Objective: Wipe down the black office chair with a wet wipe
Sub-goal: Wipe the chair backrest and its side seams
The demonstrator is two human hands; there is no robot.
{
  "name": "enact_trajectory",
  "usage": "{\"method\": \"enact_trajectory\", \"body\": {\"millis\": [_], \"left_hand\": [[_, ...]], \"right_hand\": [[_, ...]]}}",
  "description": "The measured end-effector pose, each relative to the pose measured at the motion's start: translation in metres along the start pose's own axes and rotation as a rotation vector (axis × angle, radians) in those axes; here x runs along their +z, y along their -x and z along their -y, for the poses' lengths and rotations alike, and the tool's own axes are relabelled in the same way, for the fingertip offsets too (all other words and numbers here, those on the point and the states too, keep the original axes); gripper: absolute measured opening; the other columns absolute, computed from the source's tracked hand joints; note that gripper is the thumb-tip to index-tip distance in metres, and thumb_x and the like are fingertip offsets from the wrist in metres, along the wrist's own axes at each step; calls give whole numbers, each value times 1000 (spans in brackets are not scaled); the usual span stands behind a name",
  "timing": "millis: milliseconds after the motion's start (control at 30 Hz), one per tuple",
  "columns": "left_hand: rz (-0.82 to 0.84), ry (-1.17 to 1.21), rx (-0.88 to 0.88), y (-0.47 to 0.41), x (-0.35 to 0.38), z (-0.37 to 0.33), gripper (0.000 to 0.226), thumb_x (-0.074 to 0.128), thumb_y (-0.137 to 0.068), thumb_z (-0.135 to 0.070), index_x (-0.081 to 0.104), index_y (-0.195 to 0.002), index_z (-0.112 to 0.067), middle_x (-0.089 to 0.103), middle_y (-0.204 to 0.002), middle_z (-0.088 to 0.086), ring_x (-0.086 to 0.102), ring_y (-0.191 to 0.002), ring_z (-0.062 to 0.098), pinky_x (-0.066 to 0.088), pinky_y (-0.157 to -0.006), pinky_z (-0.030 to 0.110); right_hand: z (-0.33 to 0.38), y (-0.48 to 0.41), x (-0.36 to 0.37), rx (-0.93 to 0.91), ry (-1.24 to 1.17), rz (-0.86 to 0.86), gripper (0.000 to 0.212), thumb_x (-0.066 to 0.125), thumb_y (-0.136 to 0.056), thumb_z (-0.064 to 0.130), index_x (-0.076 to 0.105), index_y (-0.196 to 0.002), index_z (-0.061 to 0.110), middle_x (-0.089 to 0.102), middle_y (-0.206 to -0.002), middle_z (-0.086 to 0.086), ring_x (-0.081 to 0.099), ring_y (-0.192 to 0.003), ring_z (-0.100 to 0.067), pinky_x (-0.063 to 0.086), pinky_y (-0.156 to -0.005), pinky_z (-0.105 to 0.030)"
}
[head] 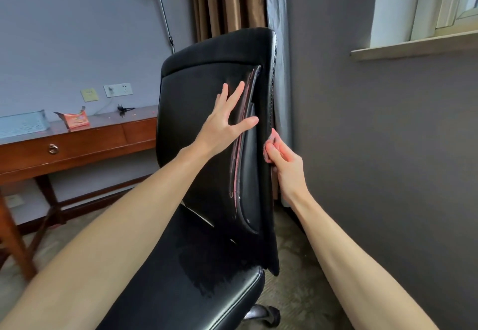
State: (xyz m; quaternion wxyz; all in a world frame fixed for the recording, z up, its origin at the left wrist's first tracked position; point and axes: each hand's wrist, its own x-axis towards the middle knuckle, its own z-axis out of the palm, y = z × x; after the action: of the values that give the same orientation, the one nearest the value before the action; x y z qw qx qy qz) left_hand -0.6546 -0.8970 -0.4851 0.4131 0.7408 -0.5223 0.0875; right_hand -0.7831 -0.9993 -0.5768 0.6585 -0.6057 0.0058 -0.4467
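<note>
The black office chair (199, 102) fills the middle of the view, its backrest upright and its seat below showing a damp, dull patch. My left hand (227, 115) lies flat on the front of the backrest with straight, spread fingers. My right hand (280, 159) is at the backrest's right edge, fingers curled round a bunched wet wipe (271, 140) that it presses against the stitched side. Only a small grey-white bit of the wipe shows above my fingers.
A wooden desk (85, 138) with a drawer stands at the left, carrying a blue tray (23, 122) and an opened orange wipe packet (76, 120). A floor lamp pole (164, 16) and curtains (232, 1) are behind the chair. A grey wall and window sill (413, 45) close the right.
</note>
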Motion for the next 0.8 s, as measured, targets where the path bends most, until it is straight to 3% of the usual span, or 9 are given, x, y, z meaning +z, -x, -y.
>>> {"method": "enact_trajectory", "body": {"millis": [67, 133, 200, 300, 400, 533, 633, 733, 800], "left_hand": [[-10, 18, 5, 3, 5, 1, 80, 60, -91, -52, 8, -152, -50, -11, -164, -11, -5, -152, 19, 13, -118, 56], [-31, 27, -1, 2, 8, 0, 79, 59, -92, -53, 8, -152, -50, -10, -164, -10, -4, -152, 20, 13, -118, 55], [-39, 22, 0, 0, 8, 1, 78, 57, -92, -54, 8, -152, -50, -9, -164, -10, -3, -152, 20, 13, -118, 56], [-48, 24, 3, -1, 8, 2, 75, 54, -93, -55, 8, -152, -49, -8, -165, -9, -2, -152, 21, 14, -119, 57], [-50, 25, 10, 2, 10, 4, 73, 53, -94, -53, 10, -153, -47, -8, -165, -10, -3, -152, 19, 14, -120, 56], [-44, 22, 23, 13, 13, 14, 74, 52, -93, -54, 9, -153, -46, -11, -164, -10, -6, -152, 19, 14, -119, 56], [-26, 20, 8, 20, 20, 16, 75, 54, -94, -54, 7, -152, -50, -15, -164, -7, -6, -152, 23, 15, -117, 56], [-40, 35, -5, 23, 22, 12, 75, 55, -95, -50, 8, -153, -47, -13, -165, -3, 0, -152, 25, 17, -116, 56], [-64, 67, -11, 25, 19, 11, 75, 55, -94, -49, 8, -154, -45, -7, -165, -5, 5, -152, 24, 16, -117, 55]], "right_hand": [[-4, 7, -3, 24, 1, -8, 18, 54, -101, 15, 70, -105, 23, 42, -69, -2, 42, -66, -8, 37, -103, -17], [3, 0, 0, -5, 33, 16, 22, 54, -100, 12, 60, -80, 12, 41, -67, -5, 37, -66, -13, 30, -117, -23], [17, -19, 4, -47, 51, 25, 31, 53, -101, 11, 51, -69, 8, 41, -65, -7, 38, -63, -13, 28, -117, -19], [35, -47, 10, -125, 50, 65, 34, 51, -102, 12, 48, -68, 8, 41, -66, -6, 43, -68, -12, 33, -105, -7], [34, -54, 11, -140, 19, 88, 29, 52, -102, 16, 49, -74, 9, 41, -73, -4, 43, -78, -13, 39, -93, -9], [14, -37, 10, -44, -15, 72, 15, 57, -100, 30, 60, -89, 20, 49, -86, 5, 49, -85, -5, 41, -103, -17], [-9, -15, 1, 55, 62, 54, 29, 53, -102, 34, 57, -75, 24, 55, -78, 17, 52, -93, 1, 37, -99, -11], [-36, 7, -11, 124, 139, 41, 41, 49, -103, 38, 46, -67, 19, 65, -92, 16, 45, -121, 19, 20, -109, -15], [-40, 10, -12, 146, 173, 43, 43, 46, -104, 37, 43, -66, 17, 63, -91, 12, 42, -121, 22, 15, -113, -17]]}}
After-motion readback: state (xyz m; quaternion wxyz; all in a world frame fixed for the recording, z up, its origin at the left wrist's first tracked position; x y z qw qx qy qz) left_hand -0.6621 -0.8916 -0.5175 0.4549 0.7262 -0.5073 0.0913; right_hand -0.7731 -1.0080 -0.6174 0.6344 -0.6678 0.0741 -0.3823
